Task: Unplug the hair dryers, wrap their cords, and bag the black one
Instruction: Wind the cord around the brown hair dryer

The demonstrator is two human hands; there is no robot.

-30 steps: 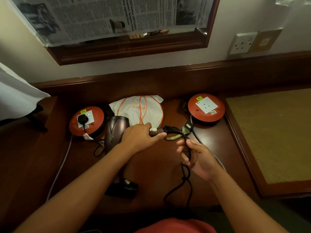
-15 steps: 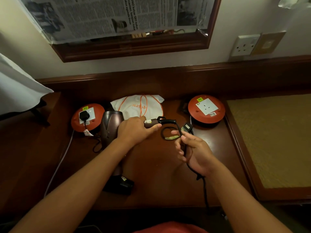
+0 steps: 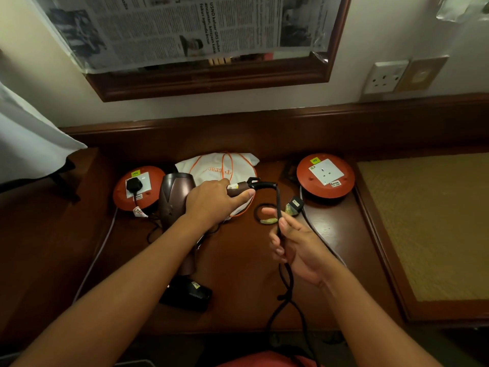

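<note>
Lying crosswise at frame centre, brown dryer [image 3: 176,193], handle rightward, gripped by left hand [image 3: 211,201]. Right hand [image 3: 296,241] pinching its cord [image 3: 278,207]. Two orange reels [image 3: 326,175], one black dryer [image 3: 186,294].

Left hand [image 3: 211,201] gripped brown dryer [image 3: 176,192] handle beside white bag [image 3: 219,168]. Right hand [image 3: 296,242] pinched its black cord [image 3: 279,207].

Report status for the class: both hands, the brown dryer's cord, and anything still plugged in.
Left hand grips brown dryer handle. Right hand pinches its black cord, plug free. Another plug sits in left orange reel.
</note>
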